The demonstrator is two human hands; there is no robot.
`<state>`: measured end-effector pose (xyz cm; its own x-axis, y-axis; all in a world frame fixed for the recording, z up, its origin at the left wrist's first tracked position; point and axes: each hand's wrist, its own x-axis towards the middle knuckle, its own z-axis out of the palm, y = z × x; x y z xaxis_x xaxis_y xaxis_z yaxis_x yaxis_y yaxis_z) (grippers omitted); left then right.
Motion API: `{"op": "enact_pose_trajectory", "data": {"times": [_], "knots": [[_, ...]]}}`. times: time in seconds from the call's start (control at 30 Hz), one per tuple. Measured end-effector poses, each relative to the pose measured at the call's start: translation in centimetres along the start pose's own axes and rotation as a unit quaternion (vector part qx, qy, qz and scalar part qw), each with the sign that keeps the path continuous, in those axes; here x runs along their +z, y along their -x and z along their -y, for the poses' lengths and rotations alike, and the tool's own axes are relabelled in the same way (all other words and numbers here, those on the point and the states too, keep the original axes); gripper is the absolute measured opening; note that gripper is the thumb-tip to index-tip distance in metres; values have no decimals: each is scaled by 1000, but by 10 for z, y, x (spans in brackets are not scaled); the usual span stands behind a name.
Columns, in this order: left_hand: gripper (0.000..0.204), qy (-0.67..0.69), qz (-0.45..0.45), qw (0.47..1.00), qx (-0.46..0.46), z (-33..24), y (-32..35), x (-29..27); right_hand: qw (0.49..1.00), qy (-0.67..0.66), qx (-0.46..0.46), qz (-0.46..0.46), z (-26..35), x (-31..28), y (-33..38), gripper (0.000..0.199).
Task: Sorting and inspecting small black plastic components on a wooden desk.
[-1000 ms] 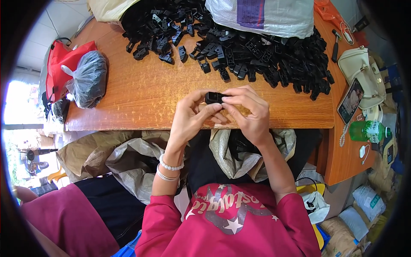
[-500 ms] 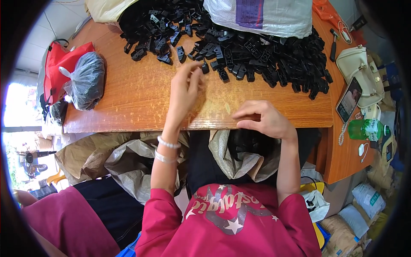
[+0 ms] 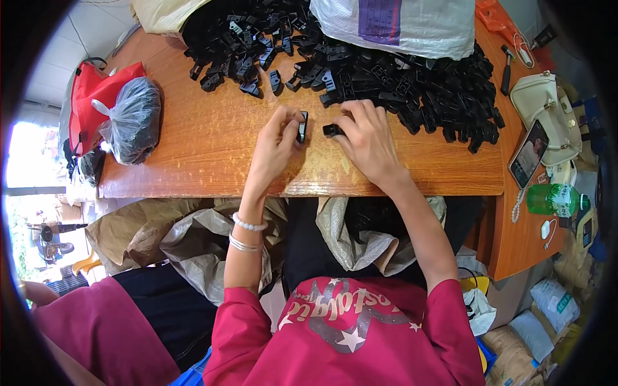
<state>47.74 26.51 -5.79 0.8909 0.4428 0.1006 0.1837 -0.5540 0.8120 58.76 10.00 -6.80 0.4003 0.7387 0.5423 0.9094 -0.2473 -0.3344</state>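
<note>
Between its thumb and fingers, my left hand (image 3: 278, 138) pinches a small black plastic part (image 3: 302, 127), held just over the wooden table (image 3: 212, 138). To its right, my right hand (image 3: 368, 136) grips a second black plastic part (image 3: 333, 130), whose end sticks out by the thumb. The two parts are a short gap apart. Beyond my hands spreads a heap of similar black plastic parts (image 3: 412, 90), and a few loose ones (image 3: 275, 82) lie at its near left side. My fingers cover much of both held parts.
A white woven sack (image 3: 425, 29) rests on the heap. At left stand a red bag (image 3: 87, 96) and a tied plastic bag (image 3: 136, 122). On the right are a hammer (image 3: 507, 67), phone (image 3: 528, 153), handbag (image 3: 544, 109) and green bottle (image 3: 555, 201). An open sack (image 3: 335, 235) sits below the table edge.
My right hand has moved from the table edge up toward the heap and now grips a black part. The left hand has drawn back slightly from the heap with another part.
</note>
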Motion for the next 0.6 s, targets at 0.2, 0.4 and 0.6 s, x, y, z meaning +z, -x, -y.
{"op": "enact_pose_trajectory", "data": {"times": [0.2,0.4,0.6], "knots": [[44,458,100,882,-43,-25,32,1,963,-245,41,-107,30,-22,6,30],[27,349,110,929,-45,-35,40,2,961,-250,3,-120,35,-29,6,28],[27,356,80,929,-58,-48,44,0,970,-226,-19,-91,34,-30,9,29]]}}
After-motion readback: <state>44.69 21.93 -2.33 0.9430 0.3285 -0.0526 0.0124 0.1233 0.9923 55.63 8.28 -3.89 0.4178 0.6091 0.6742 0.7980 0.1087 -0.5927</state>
